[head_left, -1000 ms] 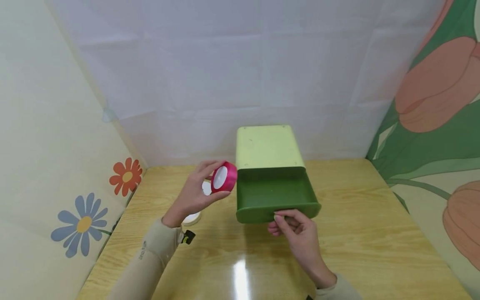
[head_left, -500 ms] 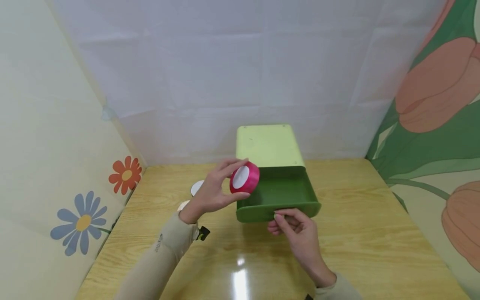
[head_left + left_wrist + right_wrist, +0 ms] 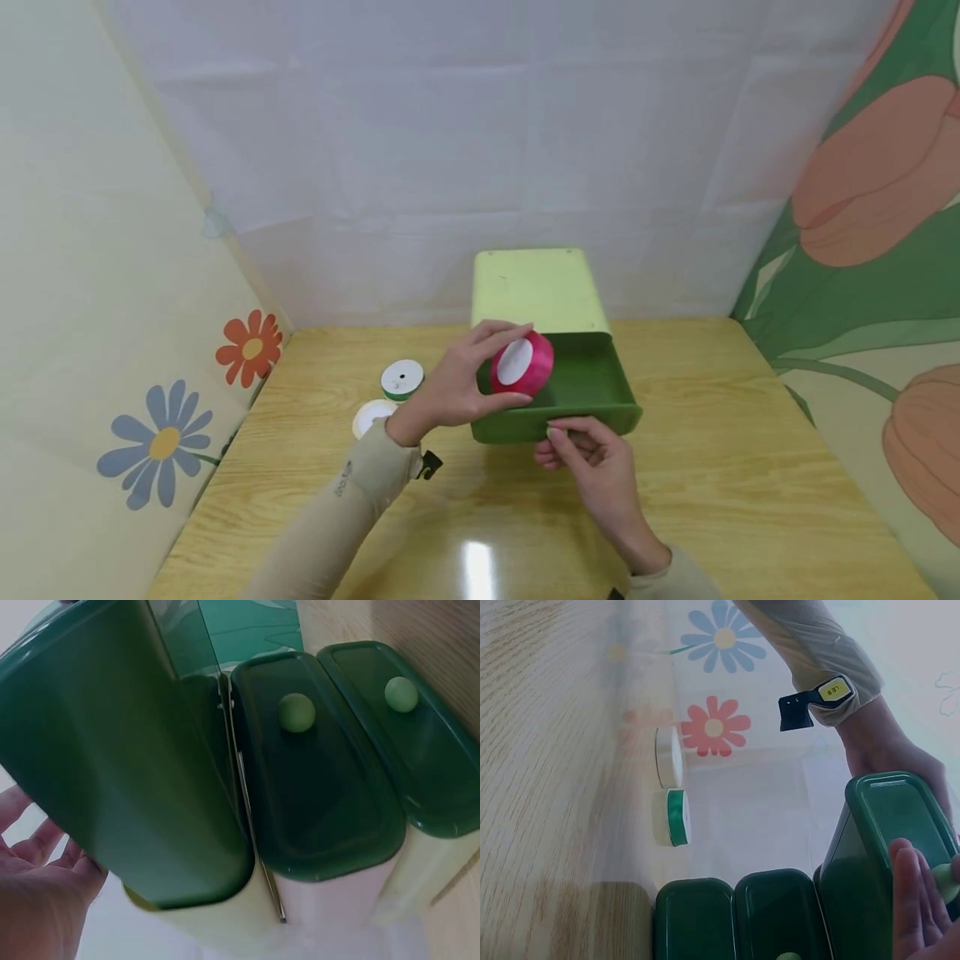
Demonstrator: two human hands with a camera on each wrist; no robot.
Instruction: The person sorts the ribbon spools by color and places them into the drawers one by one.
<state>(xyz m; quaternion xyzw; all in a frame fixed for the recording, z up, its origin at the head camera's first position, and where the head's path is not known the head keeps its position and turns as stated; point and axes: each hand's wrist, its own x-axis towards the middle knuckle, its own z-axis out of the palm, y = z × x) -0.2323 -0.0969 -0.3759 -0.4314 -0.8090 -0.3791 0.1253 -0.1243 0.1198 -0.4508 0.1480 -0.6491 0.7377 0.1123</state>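
In the head view my left hand [image 3: 453, 385] holds a roll of pink ribbon [image 3: 537, 367] between thumb and fingers, over the left part of a pulled-out green drawer [image 3: 502, 430]. The drawer belongs to a pale green cabinet [image 3: 540, 287]. My right hand [image 3: 596, 471] is at the drawer front, and the right wrist view shows its fingers pinching the round light green knob [image 3: 946, 883]. From the left wrist, the pink roll is out of sight; the left hand [image 3: 41, 870] appears beside the drawer's wall.
A green ribbon roll [image 3: 402, 379] and a white ribbon roll [image 3: 367, 414] lie on the wooden table [image 3: 720, 467], left of the cabinet. Two lower drawers, one with this knob [image 3: 297, 712], are pushed in. A white sheet [image 3: 405, 167] hangs behind.
My left hand has carried the pink ribbon roll rightward from beside the cabinet to over the drawer, uncovering the green and white rolls. The right hand and drawer have stayed put.
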